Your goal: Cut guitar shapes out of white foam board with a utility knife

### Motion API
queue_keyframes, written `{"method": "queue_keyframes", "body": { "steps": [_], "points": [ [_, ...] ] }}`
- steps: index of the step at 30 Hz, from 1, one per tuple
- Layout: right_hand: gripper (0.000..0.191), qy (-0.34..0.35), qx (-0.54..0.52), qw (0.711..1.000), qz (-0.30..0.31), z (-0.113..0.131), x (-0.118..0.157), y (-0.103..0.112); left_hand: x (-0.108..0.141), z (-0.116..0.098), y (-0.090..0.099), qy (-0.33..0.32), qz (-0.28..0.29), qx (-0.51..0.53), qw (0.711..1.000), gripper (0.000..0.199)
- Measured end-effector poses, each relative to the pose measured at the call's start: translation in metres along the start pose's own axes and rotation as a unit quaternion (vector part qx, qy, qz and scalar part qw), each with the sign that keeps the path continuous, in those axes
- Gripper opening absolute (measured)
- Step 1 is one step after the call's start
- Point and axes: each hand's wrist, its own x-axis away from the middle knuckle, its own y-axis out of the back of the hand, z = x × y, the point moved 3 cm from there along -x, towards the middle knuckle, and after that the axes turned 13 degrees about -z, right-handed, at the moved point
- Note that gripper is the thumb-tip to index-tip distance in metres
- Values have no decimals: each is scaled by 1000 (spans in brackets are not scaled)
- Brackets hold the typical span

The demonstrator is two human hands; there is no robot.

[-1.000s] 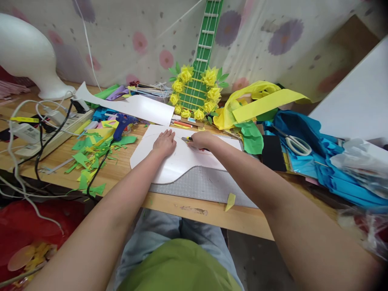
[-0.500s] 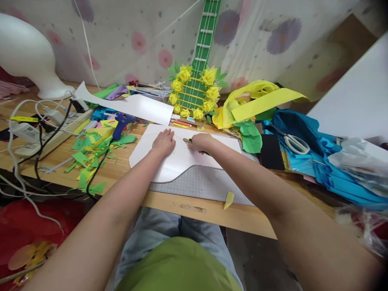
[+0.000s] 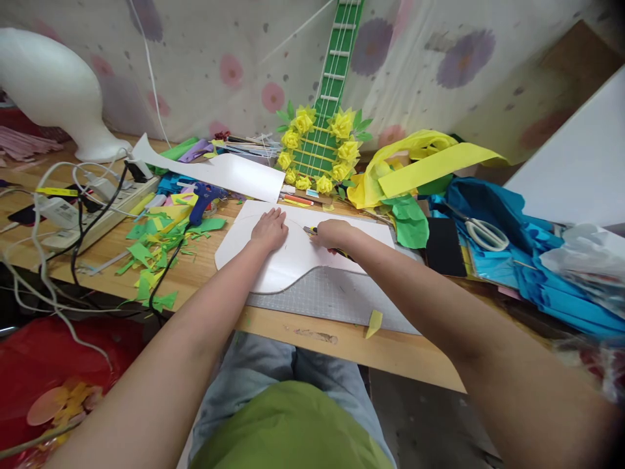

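Observation:
A white board (image 3: 283,270) with one curved edge lies on a grey gridded cutting mat (image 3: 322,299). My left hand (image 3: 269,229) rests flat on the board's upper left part, fingers apart. To its right, my right hand (image 3: 334,236) is closed round a yellow and black craft knife (image 3: 311,230), whose blade points left at the board's surface. A faint curved line runs across the board between the hands. My right palm hides most of the knife's handle.
Paper scraps (image 3: 156,244), a blue glue gun (image 3: 204,200) and a power strip (image 3: 105,212) lie left. Behind stands a green guitar shape (image 3: 317,153) with yellow flowers. Scissors (image 3: 487,234) and blue paper (image 3: 561,280) lie right; a yellow scrap (image 3: 374,323) sits near the front edge.
The view has shifted slightly, so the scene sits a little further right. My right hand and the knife have moved slightly right along the board, away from my left hand.

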Motion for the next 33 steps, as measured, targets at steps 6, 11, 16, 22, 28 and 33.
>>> {"method": "queue_keyframes", "body": {
  "steps": [6, 11, 16, 22, 28, 33],
  "points": [
    [38, -5, 11, 1000, 15, 0, 5, -1, 0, 0, -1, 6, -5, 4, 1000, 50],
    [39, -2, 23, 999, 27, -1, 4, -4, 1, -1, 0, 9, -3, 9, 1000, 51],
    [38, -6, 14, 999, 34, 0, 8, -4, 0, 0, 0, 9, -5, 10, 1000, 51],
    [41, -7, 16, 999, 37, -1, 17, -2, 1, 0, 0, 10, -3, 12, 1000, 51],
    [43, 22, 36, 998, 40, -1, 22, 1, 0, -1, -1, 9, -1, 12, 1000, 52],
    [43, 37, 53, 997, 38, -6, 21, 0, -1, 0, -2, 7, -6, 11, 1000, 51]
  ]
}}
